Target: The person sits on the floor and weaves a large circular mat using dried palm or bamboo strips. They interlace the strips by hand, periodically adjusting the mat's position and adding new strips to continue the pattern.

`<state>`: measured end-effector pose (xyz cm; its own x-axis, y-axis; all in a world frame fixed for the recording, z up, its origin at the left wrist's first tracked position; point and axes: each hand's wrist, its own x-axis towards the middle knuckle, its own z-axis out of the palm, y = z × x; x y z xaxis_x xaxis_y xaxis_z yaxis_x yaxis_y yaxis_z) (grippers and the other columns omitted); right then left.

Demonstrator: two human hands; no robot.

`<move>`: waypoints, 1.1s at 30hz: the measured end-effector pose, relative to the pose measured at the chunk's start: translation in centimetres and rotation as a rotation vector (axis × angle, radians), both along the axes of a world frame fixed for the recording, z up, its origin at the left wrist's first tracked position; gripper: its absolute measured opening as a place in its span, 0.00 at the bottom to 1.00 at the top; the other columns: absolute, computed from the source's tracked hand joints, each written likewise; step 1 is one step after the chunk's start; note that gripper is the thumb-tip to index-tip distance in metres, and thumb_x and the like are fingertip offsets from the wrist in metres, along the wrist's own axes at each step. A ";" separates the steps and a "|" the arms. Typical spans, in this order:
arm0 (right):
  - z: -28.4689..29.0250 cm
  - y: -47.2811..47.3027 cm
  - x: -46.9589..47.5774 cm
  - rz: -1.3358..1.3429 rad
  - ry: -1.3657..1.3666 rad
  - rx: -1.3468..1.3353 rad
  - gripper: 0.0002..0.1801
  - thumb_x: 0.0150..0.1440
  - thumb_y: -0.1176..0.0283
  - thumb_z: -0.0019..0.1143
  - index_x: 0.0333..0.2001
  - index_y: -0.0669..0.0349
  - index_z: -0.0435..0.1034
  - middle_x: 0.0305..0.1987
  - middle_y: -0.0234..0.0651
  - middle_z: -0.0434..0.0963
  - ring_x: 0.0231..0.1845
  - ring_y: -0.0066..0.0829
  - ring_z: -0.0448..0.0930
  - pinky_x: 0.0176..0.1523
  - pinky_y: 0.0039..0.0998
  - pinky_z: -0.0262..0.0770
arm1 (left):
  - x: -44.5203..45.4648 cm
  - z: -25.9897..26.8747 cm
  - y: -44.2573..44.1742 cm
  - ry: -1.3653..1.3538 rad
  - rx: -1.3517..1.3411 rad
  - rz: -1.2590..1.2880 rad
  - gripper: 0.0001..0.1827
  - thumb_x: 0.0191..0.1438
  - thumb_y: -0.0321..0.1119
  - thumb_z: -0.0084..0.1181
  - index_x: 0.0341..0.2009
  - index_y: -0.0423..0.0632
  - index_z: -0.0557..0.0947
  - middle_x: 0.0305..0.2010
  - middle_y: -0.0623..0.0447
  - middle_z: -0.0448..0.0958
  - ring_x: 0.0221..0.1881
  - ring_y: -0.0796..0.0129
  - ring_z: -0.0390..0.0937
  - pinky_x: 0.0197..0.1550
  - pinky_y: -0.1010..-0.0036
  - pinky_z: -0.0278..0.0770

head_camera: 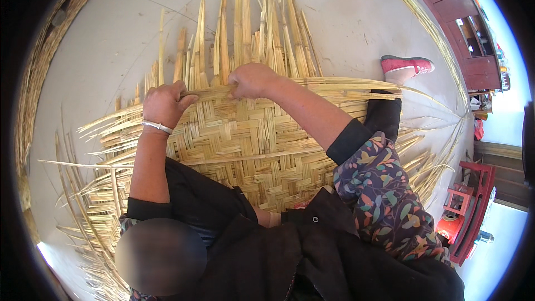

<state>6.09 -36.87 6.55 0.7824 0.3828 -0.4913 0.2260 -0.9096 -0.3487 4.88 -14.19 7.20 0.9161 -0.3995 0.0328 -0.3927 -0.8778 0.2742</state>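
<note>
A partly woven mat of split reed or bamboo strips [238, 133] lies on the floor under my arms, in a twill weave. My left hand [165, 100], with a silver bangle on its wrist, grips a band of flat strips [211, 93] running crosswise near the far side of the weave. Farther right along this band, my right hand [253, 81] pinches it between thumb and fingers. Beyond my hands, loose upright strip ends [244, 25] fan out over the floor. More crosswise strips [338, 85] pass under my right forearm to the right.
My leg in black trousers and a red shoe [407, 66] rests at the mat's right side. A long bundle of strips [434, 29] curves along the right. Reed stalks [46, 58] line the left rim. A red cabinet [459, 29] and a red wooden bench [474, 213] stand far right.
</note>
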 end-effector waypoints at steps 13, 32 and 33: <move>-1.8 -0.2 -2.0 -0.113 -0.251 0.067 0.07 0.46 0.67 0.54 0.27 0.57 0.74 0.28 0.38 0.76 0.34 0.39 0.77 0.37 0.39 0.73 | 0.3 -0.7 -1.2 0.160 -0.618 0.223 0.10 0.49 0.39 0.58 0.29 0.45 0.80 0.25 0.49 0.77 0.26 0.60 0.74 0.32 0.68 0.71; -2.3 0.7 -3.2 -0.397 -0.399 0.186 0.08 0.48 0.67 0.49 0.27 0.59 0.70 0.25 0.42 0.73 0.29 0.44 0.75 0.35 0.41 0.72 | 3.5 -6.3 -1.2 0.705 -0.656 0.387 0.08 0.45 0.31 0.60 0.28 0.42 0.75 0.21 0.54 0.73 0.20 0.74 0.71 0.22 0.77 0.73; -2.4 0.6 -3.4 -0.414 -0.401 0.196 0.08 0.48 0.67 0.49 0.27 0.59 0.70 0.25 0.42 0.73 0.29 0.44 0.75 0.35 0.41 0.72 | 3.6 -6.2 -1.4 0.733 -0.686 0.368 0.08 0.46 0.30 0.59 0.28 0.42 0.74 0.21 0.54 0.73 0.21 0.74 0.71 0.22 0.77 0.73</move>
<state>2.73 -36.31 4.16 0.9950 0.0606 -0.0790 0.0153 -0.8772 -0.4799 8.43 -15.55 1.00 0.8638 -0.2002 -0.4624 0.3262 -0.4772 0.8160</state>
